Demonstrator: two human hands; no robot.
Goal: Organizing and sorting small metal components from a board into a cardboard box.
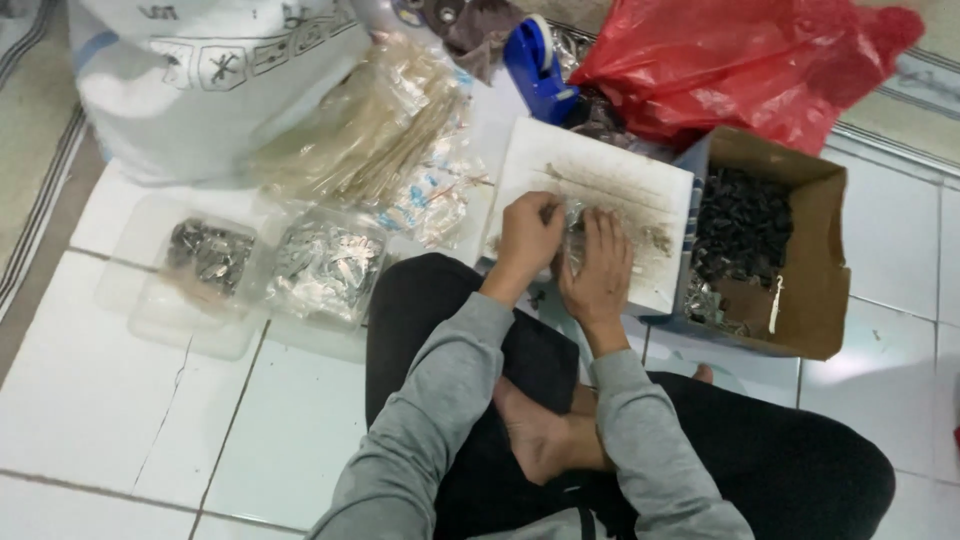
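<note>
Clear plastic packet (578, 222) lies on the white board (640, 190), beside the cardboard box (815, 270). Left hand (528, 238) fingers pinch its edge; right hand (600, 268) presses it flat, fingers spread. Better to hold the packet taut.

The small clear plastic bag (578, 228) under the left hand (527, 237) and right hand (600, 270) is thin, crinkled and glossy. It lies on a white board (600, 185), matt and smeared with brown grime. The cardboard box (815, 270) is dull brown paperboard holding dark, faintly shiny metal parts (742, 225). Two clear plastic tubs (175, 310) are smooth and translucent, with silvery foil-like packets (325, 268) inside. The red plastic bag (740, 60) is glossy and creased. The floor (100, 420) is glazed white tile. The sleeves (440, 400) are soft grey knit cloth.
</note>
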